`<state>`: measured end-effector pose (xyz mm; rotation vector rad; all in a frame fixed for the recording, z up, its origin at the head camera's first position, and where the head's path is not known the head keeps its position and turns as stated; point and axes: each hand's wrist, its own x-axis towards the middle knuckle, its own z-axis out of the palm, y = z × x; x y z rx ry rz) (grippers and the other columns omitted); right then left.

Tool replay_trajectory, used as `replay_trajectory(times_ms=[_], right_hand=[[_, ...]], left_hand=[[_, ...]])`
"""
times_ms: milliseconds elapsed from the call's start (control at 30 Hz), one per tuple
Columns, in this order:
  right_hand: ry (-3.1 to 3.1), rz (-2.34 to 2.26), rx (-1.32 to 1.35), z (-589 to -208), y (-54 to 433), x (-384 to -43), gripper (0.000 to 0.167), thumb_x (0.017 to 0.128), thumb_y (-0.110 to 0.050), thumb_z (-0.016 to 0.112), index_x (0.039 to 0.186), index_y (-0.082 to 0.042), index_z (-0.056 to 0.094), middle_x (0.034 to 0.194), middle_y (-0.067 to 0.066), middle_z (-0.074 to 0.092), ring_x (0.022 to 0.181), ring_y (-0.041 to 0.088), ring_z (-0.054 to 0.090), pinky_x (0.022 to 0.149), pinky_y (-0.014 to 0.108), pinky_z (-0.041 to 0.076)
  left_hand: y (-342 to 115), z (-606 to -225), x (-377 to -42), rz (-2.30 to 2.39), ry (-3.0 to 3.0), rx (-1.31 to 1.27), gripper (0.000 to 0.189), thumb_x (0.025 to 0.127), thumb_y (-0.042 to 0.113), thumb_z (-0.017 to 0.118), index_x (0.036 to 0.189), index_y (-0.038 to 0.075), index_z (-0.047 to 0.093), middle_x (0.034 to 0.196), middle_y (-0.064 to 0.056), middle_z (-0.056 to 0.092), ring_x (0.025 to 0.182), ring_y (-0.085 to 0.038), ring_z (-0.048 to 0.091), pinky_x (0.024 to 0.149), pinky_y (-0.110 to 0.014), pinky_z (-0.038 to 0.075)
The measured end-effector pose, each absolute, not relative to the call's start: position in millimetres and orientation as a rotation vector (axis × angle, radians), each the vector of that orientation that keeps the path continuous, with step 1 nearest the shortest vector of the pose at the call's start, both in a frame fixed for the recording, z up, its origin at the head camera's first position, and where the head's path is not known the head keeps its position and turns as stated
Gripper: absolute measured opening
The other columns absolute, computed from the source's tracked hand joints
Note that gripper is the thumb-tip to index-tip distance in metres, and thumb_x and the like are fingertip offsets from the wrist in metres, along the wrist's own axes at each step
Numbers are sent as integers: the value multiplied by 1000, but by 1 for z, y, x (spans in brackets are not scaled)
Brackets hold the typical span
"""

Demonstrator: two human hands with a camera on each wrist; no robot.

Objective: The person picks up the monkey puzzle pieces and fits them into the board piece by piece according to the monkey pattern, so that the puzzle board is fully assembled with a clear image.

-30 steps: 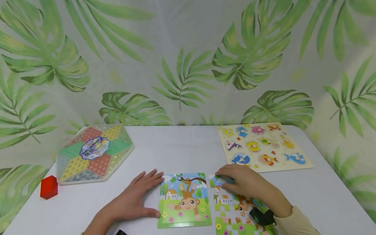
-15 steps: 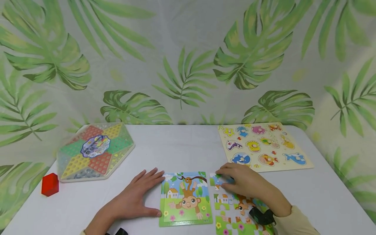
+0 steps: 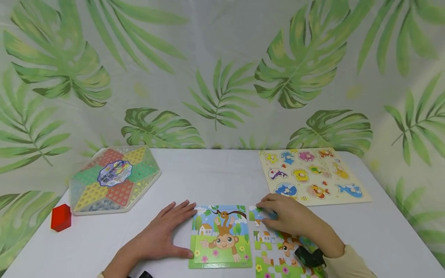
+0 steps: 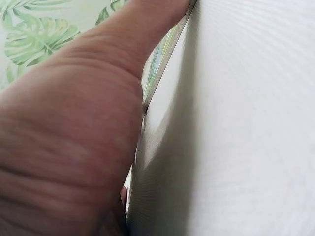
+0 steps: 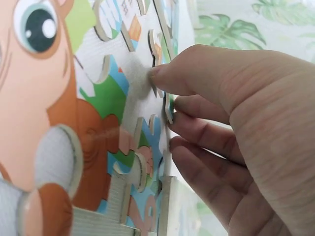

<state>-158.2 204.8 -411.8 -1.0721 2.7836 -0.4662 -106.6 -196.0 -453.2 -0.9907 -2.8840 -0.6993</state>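
My left hand (image 3: 161,233) lies with fingers spread at the left side of a square monkey picture board (image 3: 215,253); its thumb and fingertips touch the board's edge. In the left wrist view, the hand (image 4: 78,128) hides most of the board. To the right, my right hand (image 3: 290,216) reaches over loose jigsaw puzzle pieces (image 3: 263,246) showing the same monkey. Its thumb and curled fingers pinch a small puzzle piece (image 5: 170,107) at the far edge of the layout, with the hand (image 5: 266,108) close above the tabletop. The forearm covers several pieces.
A hexagonal Chinese checkers board (image 3: 116,179) lies at the back left, with a red block (image 3: 61,217) beside it. A wooden knob puzzle (image 3: 313,177) with sea animals lies at the back right, just beyond my right hand. A leaf-patterned cloth (image 3: 222,77) hangs behind the table.
The head view has shifted slightly, so the things on the table appear a little farther right. Both hands keep their places at the board and the pieces.
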Motion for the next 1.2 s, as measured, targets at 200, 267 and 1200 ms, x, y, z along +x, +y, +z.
replay_trajectory(times_ms=[200, 267, 1200], right_hand=[[2771, -489, -1053, -411, 206, -159, 37, 94, -29, 75, 128, -13, 72, 121, -1, 67, 100, 13, 66, 78, 31, 59], [2775, -507, -1060, -409, 205, -160, 37, 94, -29, 75, 128, -14, 72, 121, -1, 67, 98, 12, 66, 77, 29, 59], [2623, -642, -1222, -368, 123, -181, 34, 92, -27, 72, 123, -15, 72, 117, -6, 66, 103, 15, 67, 87, 34, 58]], left_hand=[[-195, -453, -107, -696, -2893, -1000, 105, 73, 81, 72, 153, 16, 50, 163, 1, 42, 154, -27, 33, 124, -40, 11], [-194, -453, -107, -686, -2889, -1001, 105, 74, 81, 72, 153, 16, 50, 163, 1, 42, 154, -27, 33, 124, -42, 13], [-192, -454, -106, -652, -2868, -969, 102, 75, 82, 69, 152, 18, 51, 163, 2, 43, 154, -26, 34, 124, -46, 15]])
